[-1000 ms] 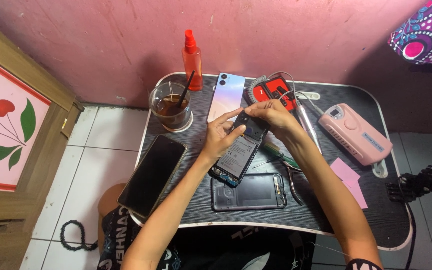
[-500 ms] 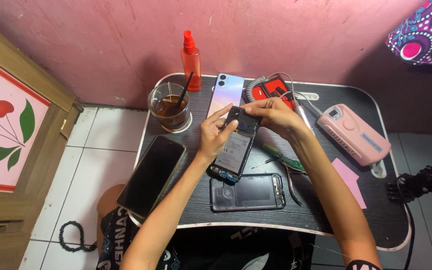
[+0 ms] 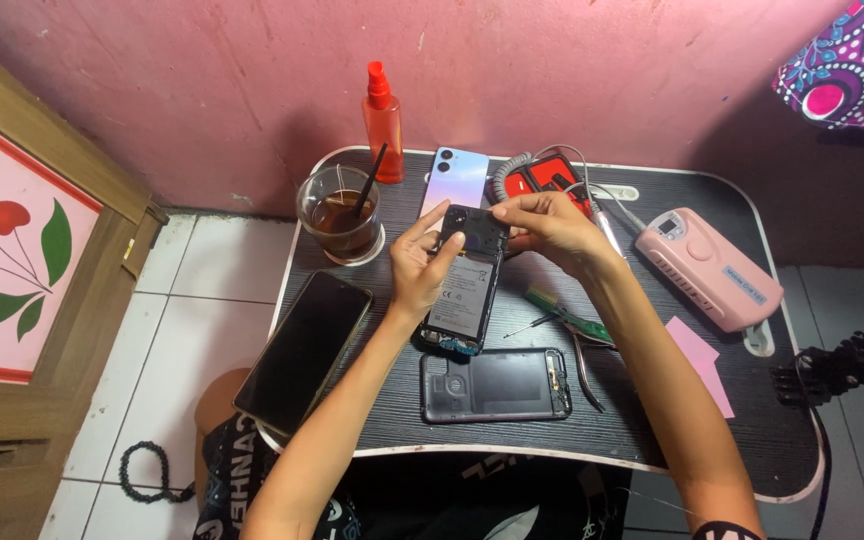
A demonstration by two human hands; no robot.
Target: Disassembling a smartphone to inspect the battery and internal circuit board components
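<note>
Fingers (image 3: 432, 228) of both hands pinching opened phone (image 3: 465, 290), top edge

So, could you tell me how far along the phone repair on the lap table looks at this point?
Done: the dark back cover is off and lies on the table, and a separate screen panel sits at the left. In hand: the left hand holds the opened phone, battery exposed, while the right hand works at its top edge. Left: the phone remains open; tweezers and screwdriver lie unused.
</note>
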